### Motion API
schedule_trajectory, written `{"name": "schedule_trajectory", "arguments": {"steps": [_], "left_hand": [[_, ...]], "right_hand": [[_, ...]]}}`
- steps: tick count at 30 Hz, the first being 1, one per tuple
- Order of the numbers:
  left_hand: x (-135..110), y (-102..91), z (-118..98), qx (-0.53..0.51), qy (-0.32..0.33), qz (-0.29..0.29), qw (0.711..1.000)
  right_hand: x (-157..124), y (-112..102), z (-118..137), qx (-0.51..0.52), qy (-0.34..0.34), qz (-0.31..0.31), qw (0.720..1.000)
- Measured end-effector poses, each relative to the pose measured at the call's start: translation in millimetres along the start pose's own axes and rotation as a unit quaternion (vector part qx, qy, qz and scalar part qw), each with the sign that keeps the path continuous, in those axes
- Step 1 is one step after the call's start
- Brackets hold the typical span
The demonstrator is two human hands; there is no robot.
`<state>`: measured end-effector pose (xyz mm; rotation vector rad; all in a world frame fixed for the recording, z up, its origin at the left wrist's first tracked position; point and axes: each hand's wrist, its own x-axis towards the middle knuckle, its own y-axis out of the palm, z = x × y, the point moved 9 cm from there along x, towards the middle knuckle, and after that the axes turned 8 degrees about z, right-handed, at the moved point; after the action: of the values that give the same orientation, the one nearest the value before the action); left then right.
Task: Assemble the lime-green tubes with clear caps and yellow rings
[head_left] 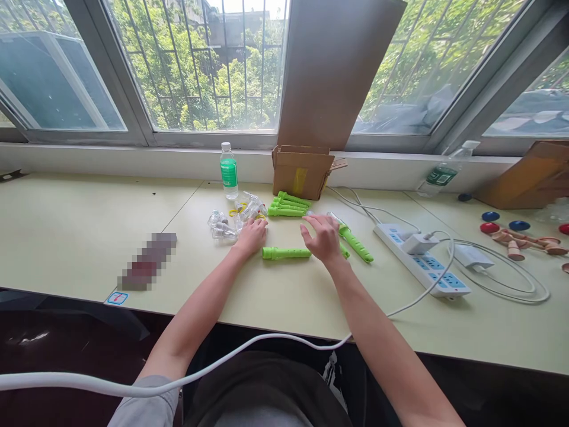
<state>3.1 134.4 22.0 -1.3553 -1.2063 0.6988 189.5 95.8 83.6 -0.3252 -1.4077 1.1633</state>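
Hands apart on my feed: right hand (324, 237) spread, left hand (252, 236) I can't tell. Green tube (357, 244) right of both looks clear-tipped, maybe done; clear pieces (223, 230) beside left lie loose.

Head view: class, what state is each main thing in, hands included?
Clear plastic parts, loosely heaped
Left hand, at that heap's edge, grip hidden
Right hand, thumb spread, grip unclear
Bright green plastic tube between the hands, lying flat
Bright green plastic tubes beyond it, lying side by side
Clear green-labelled plastic bottle beyond the heap, upright, capped
Long white power strip, white charger plugged in
Second white charger, not plugged in
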Motion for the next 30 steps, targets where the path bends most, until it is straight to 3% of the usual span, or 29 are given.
{"name": "schedule_trajectory", "arguments": {"steps": [5, 13, 16, 22, 30], "left_hand": [[-0.1, -3.0, 0.3, 0.012, 0.012, -0.022, 1.0], [-4.1, -14.9, -8.6, 0.038, 0.028, -0.065, 0.997], [-4.6, -8.2, -9.5, 0.04, 0.034, -0.038, 0.998], [-3.4, -3.5, -10.9, 0.053, 0.052, -0.007, 0.997], [-8.5, -24.5, -13.2, 0.043, 0.059, -0.06, 0.995]], "right_hand": [[-3.8, 21.3, 22.1, 0.106, -0.059, 0.15, 0.981], [-13.6, 48.4, 27.3, 0.156, -0.056, 0.268, 0.949], [-17.8, 54.9, 23.5, 0.154, -0.042, 0.295, 0.942], [-15.5, 53.2, 20.9, 0.194, -0.027, 0.27, 0.943], [-5.8, 42.2, 3.7, 0.183, 0.012, 0.169, 0.968]]}}
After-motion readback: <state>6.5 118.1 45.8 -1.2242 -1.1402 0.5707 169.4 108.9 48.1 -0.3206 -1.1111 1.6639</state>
